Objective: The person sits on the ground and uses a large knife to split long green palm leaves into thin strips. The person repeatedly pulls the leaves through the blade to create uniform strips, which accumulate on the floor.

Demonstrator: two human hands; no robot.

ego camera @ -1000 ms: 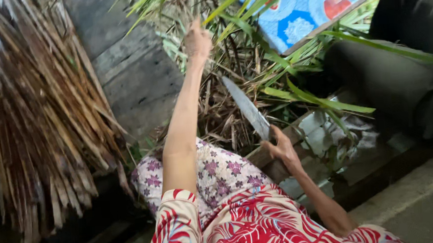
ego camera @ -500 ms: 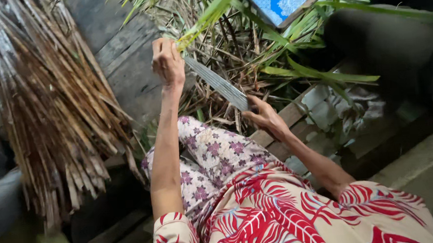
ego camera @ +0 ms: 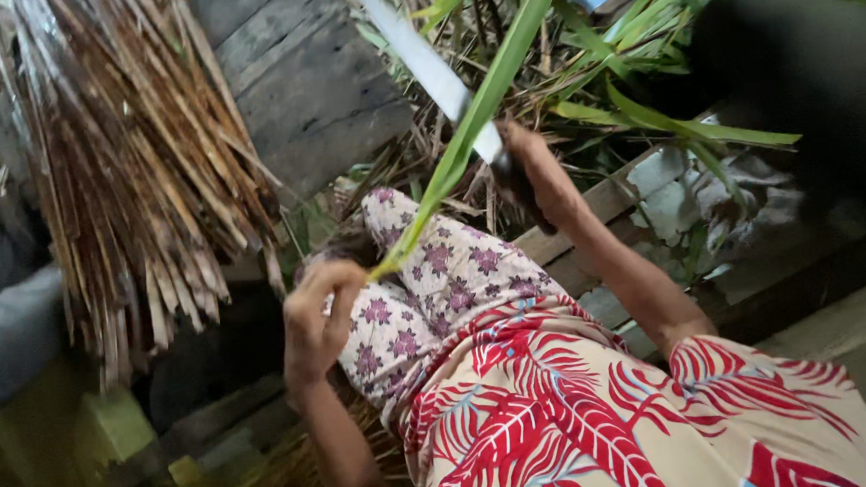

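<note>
My left hand (ego camera: pixel 316 321) grips the lower end of a long green palm leaf (ego camera: pixel 476 121), close to my flower-patterned knee (ego camera: pixel 435 273). The leaf runs up and to the right, past the top edge of the view. My right hand (ego camera: pixel 534 172) is closed on the handle of a long knife (ego camera: pixel 427 68). Its pale blade points up and left and crosses the leaf near my right hand. I wear a garment with red leaf prints (ego camera: pixel 603 404).
A bundle of dry brown leaf strips (ego camera: pixel 138 171) hangs at the left. Grey wooden boards (ego camera: pixel 303 81) stand behind. A heap of green and dry leaves (ego camera: pixel 633 71) lies at the upper right, beside a dark shape (ego camera: pixel 804 80). A wooden plank (ego camera: pixel 611 202) is under my right arm.
My left hand has pulled the green leaf down from the pile to my knee. My right hand has lifted the knife, whose blade now crosses the leaf. The view has shifted.
</note>
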